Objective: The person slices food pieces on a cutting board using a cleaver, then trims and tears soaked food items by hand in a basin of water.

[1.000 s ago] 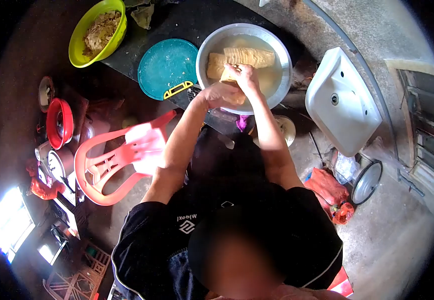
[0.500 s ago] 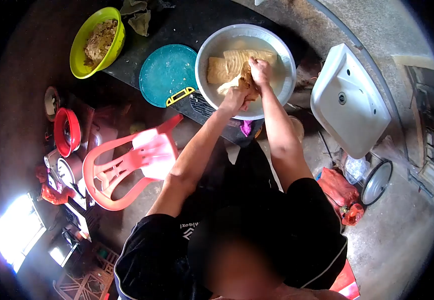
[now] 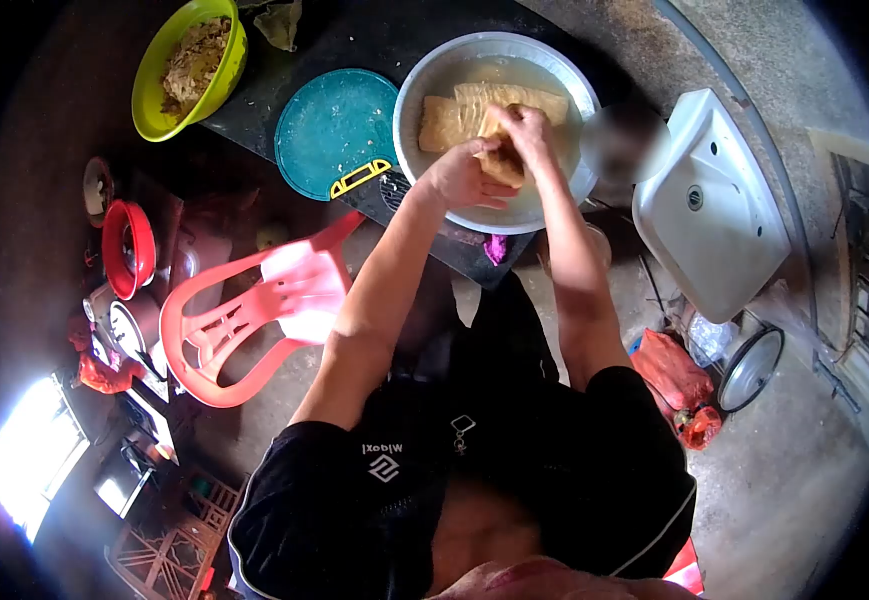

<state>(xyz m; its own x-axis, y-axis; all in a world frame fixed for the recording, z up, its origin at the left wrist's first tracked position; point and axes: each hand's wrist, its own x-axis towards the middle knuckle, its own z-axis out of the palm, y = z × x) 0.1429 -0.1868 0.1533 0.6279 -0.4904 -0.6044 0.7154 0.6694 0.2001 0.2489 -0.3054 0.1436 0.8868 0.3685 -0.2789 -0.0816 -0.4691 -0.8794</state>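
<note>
A wide metal basin holds cloudy water and tan, folded, ribbed sheets that resemble tofu skin. Above them, my right hand is closed on a crumpled tan sheet of the same kind. My left hand lies against the near left side of that sheet, thumb beside it and fingers stretched out apart. Part of the sheet is hidden behind my hands. Left of the basin rests a round teal cutting board with a yellow handle.
A lime-green bowl of shredded tan food stands at the table's far left. A pink plastic chair is by my left arm. At right are a white washbasin, a red bag and a round lid on the floor.
My left hand has loosened from the crumpled sheet and its fingers have spread. My right hand keeps its hold on the sheet. The whole view has shifted slightly.
</note>
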